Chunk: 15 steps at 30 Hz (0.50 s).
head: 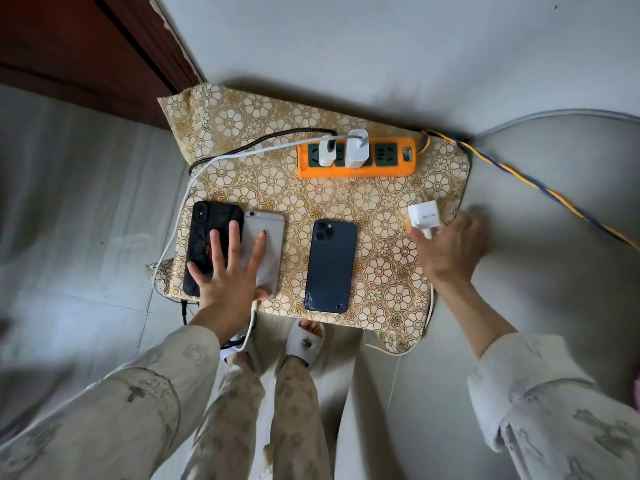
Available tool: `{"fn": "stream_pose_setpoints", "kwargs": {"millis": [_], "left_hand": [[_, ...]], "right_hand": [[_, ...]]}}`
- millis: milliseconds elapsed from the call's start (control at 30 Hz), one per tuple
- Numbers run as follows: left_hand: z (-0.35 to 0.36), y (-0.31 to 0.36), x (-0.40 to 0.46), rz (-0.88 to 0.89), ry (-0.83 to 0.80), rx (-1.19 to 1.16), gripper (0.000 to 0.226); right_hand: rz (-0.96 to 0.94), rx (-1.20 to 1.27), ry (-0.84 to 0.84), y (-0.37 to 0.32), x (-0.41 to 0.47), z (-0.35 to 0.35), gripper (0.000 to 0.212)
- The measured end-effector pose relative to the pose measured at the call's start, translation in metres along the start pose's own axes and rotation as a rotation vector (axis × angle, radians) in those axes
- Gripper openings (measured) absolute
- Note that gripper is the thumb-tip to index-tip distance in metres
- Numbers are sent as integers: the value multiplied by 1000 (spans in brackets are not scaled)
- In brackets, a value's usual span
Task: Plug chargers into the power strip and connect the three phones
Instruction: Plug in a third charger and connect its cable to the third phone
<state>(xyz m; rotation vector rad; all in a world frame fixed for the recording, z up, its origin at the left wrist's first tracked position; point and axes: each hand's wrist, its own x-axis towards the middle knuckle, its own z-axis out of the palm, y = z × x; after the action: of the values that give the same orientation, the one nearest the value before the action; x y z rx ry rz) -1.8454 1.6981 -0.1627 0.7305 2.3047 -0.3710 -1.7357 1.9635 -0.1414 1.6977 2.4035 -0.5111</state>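
**Third charger taken up; two phones steadied**

The left hand (227, 271) lies flat and spread, grasping nothing, across the black phone (207, 237) and the silver phone (264, 244) beneath its fingers, probably to keep them still on the cloth (381, 209) while their cables are seated (the plug ends are hidden under the palm). The right hand (450, 247) pinches the loose charger (425, 216) at its fingertips. Ahead of both hands, the strip (356, 157) carries two chargers already, one socket free. Between the hands, the blue phone (330, 266) lies unconnected.
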Motion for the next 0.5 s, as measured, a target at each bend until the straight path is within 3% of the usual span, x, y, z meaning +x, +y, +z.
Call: {"fn": "stream_pose_setpoints", "kwargs": {"millis": [67,233,300,400,500], "left_hand": [[1,0,0,3,-1,-6,104],[3,-1,1,4,-2,-11,105],[2,-1,1,5,-4,-11,104],[1,-1,1,7,-15,-14,104],[2,-1,1,1,-20,-18,105]], "right_hand": [[-34,-26,-74,1,6,4,73],[-119,179,-13,-7,6,11,48],[-229,255,31,-13,9,5,45],[-435,204,74,-23,22,-8,45],[-526,152,61,-26,30,-17,47]]}}
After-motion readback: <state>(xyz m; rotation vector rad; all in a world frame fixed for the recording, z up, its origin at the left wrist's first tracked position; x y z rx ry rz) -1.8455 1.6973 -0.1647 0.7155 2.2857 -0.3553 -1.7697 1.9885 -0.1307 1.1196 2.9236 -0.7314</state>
